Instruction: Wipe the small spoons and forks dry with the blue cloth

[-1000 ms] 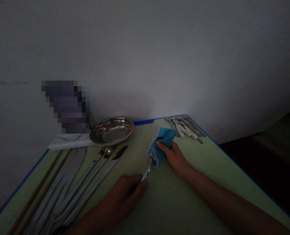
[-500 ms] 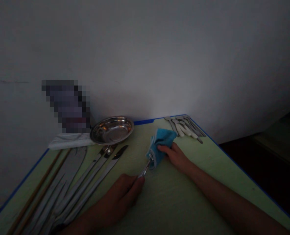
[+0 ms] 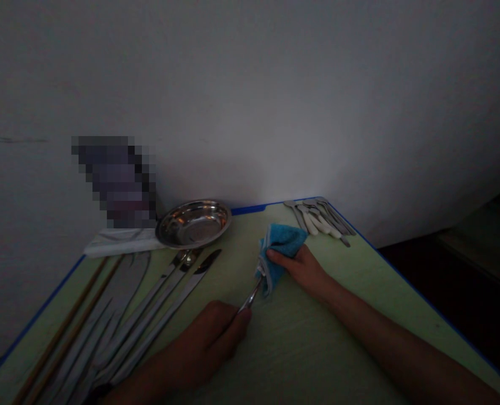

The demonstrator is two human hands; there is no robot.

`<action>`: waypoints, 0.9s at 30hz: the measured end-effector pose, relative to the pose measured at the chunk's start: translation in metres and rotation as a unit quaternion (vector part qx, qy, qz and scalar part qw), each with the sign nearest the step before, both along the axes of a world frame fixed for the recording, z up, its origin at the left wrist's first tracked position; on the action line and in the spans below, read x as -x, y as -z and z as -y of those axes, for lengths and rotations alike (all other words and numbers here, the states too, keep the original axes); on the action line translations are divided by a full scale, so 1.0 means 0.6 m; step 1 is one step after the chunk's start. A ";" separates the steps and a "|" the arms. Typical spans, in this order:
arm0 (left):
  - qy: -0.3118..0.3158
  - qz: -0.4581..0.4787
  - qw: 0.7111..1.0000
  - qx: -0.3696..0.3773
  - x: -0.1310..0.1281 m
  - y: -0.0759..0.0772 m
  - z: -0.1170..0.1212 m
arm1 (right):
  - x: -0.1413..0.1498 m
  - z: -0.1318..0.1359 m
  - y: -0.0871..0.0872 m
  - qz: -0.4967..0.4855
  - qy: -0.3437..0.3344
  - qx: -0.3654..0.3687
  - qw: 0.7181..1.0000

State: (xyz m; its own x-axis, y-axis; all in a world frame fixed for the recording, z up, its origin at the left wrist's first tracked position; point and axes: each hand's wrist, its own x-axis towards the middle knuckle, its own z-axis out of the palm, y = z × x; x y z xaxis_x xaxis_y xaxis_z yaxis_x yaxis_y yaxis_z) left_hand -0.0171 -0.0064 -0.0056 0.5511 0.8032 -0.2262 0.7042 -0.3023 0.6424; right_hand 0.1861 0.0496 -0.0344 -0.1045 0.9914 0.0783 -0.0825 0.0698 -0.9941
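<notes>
The left hand grips a metal utensil, the right hand clasping blue cloth around it, green tabletop spreading rightward to blue edging by a grey wall.

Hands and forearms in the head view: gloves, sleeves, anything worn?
No gloves on the left hand or right hand. The right forearm shows no sleeve. A dark patch borders the left forearm, perhaps a cuff or band; too dim to tell.

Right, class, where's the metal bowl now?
Left of centre in the head view, the metal bowl sits near the wall, left of the blue cloth.
</notes>
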 end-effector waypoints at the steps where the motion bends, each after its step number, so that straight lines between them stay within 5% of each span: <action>1: -0.004 0.002 1.000 0.007 0.000 0.000 0.000 | 0.000 0.000 -0.001 0.006 0.005 -0.001 1.000; 10: -0.020 0.059 0.996 0.062 0.002 0.000 -0.002 | -0.005 -0.006 0.008 0.030 0.052 -0.006 0.998; 14: -0.063 0.082 0.993 0.062 -0.002 -0.004 -0.005 | -0.014 -0.010 0.014 -0.065 -0.037 0.046 0.996; 19: -0.060 0.065 0.994 0.066 -0.007 -0.012 -0.003 | -0.027 -0.007 0.001 -0.153 -0.201 0.109 0.961; 27: -0.007 0.035 0.999 0.028 -0.004 -0.002 0.005 | -0.025 -0.007 -0.002 -0.065 -0.157 0.073 0.983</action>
